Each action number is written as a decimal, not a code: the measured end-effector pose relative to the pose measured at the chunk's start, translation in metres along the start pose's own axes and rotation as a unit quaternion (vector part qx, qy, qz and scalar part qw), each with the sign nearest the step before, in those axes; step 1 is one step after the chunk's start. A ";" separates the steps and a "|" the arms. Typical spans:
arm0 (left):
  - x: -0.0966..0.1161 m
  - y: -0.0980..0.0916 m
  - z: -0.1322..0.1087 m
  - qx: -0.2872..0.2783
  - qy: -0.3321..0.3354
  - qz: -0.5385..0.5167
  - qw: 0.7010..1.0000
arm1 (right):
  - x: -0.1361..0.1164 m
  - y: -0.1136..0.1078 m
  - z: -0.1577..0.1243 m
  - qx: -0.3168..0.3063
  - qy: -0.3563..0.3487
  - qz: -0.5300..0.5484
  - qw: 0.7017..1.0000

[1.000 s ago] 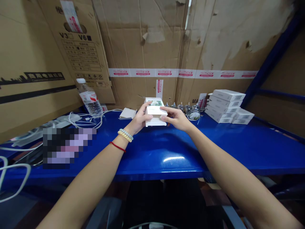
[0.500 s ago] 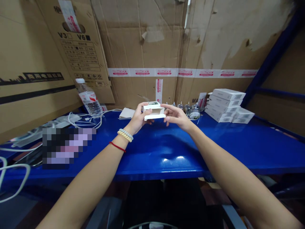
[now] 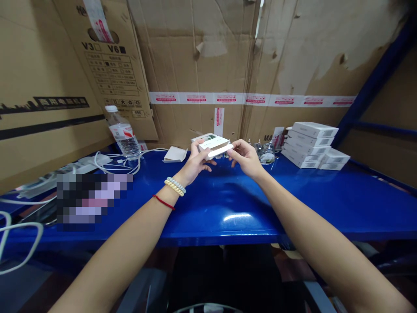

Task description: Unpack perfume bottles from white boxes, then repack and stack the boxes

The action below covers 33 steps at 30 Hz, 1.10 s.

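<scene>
A small white box (image 3: 213, 142) with an open end flap is held up above the blue table (image 3: 228, 195). My left hand (image 3: 193, 166) is closed on its left side, thumb on the near edge. The thumb and index finger of my right hand (image 3: 244, 158) pinch the flap at the box's right end. A pale part with a dark patch shows behind the box; what it is, I cannot make out. On the table to the left lies an open white carton piece (image 3: 175, 154).
White boxes (image 3: 309, 143) are stacked at the right. Shiny metal and glass items (image 3: 267, 154) stand behind my right hand. At the left are a water bottle (image 3: 124, 134), white cables (image 3: 107, 163) and a blurred-out item (image 3: 94, 199). Cardboard (image 3: 195, 56) lines the back.
The box has turned and tilted, so its printed top face shows more and its opening less. My right hand has closed its fingertips on the flap. The view has shifted slightly.
</scene>
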<state>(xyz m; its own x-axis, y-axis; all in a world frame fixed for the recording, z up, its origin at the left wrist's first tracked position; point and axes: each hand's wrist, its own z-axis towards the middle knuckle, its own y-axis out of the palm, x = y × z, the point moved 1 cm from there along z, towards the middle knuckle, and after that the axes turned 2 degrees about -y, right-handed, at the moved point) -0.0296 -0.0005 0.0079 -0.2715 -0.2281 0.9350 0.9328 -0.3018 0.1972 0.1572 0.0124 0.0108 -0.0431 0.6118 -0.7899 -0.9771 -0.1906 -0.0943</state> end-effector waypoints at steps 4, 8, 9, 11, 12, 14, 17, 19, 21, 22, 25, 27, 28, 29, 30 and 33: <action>0.000 -0.001 -0.001 -0.020 0.019 0.001 1.000 | -0.001 0.000 0.002 -0.003 0.038 0.052 0.998; -0.002 -0.002 0.000 -0.038 0.033 0.009 0.999 | -0.002 0.000 0.003 0.012 0.062 0.060 0.996; -0.003 -0.002 0.000 -0.038 0.039 0.012 0.998 | -0.002 -0.001 0.003 0.013 0.065 0.060 0.996; -0.006 -0.003 0.002 -0.034 0.055 0.020 0.998 | -0.002 -0.001 0.003 0.015 0.072 0.063 0.995; -0.007 -0.003 0.002 -0.031 0.064 0.026 0.997 | -0.002 -0.001 0.003 0.016 0.077 0.068 0.995; -0.008 -0.003 0.003 -0.025 0.085 0.046 0.995 | -0.002 -0.002 0.002 0.019 0.090 0.085 0.992; -0.009 -0.002 0.003 -0.024 0.138 0.078 0.987 | -0.002 -0.001 0.002 0.015 0.116 0.124 0.985; -0.009 -0.001 0.002 -0.036 0.172 0.095 0.980 | -0.002 0.000 0.002 0.007 0.133 0.151 0.980; -0.009 0.000 0.001 -0.047 0.182 0.110 0.976 | -0.003 0.000 0.002 -0.004 0.144 0.175 0.974; -0.009 -0.001 0.001 -0.049 0.179 0.117 0.976 | -0.003 0.000 0.002 -0.009 0.148 0.186 0.971; -0.011 -0.004 0.001 -0.046 0.166 0.140 0.975 | -0.002 0.000 0.002 -0.017 0.152 0.206 0.966; -0.013 -0.006 0.001 -0.043 0.168 0.157 0.972 | -0.002 0.000 0.003 -0.015 0.151 0.210 0.966; -0.013 -0.006 0.001 -0.043 0.170 0.165 0.971 | -0.002 0.000 0.003 -0.013 0.150 0.210 0.966; -0.013 -0.006 0.001 -0.041 0.174 0.169 0.969 | -0.001 0.000 0.003 -0.009 0.149 0.210 0.966; -0.014 -0.005 0.001 -0.038 0.177 0.170 0.969 | -0.001 0.000 0.003 -0.006 0.150 0.209 0.966; -0.013 -0.002 0.001 -0.023 0.190 0.154 0.969 | -0.002 0.002 0.003 -0.004 0.156 0.200 0.967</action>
<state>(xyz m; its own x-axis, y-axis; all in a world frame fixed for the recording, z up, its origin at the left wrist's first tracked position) -0.0274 0.0040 -0.0040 -0.0584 -0.6353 0.7700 0.9740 -0.2053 -0.0956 0.1551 0.0131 0.0141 -0.3518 0.2269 -0.9082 -0.8931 -0.3719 0.2531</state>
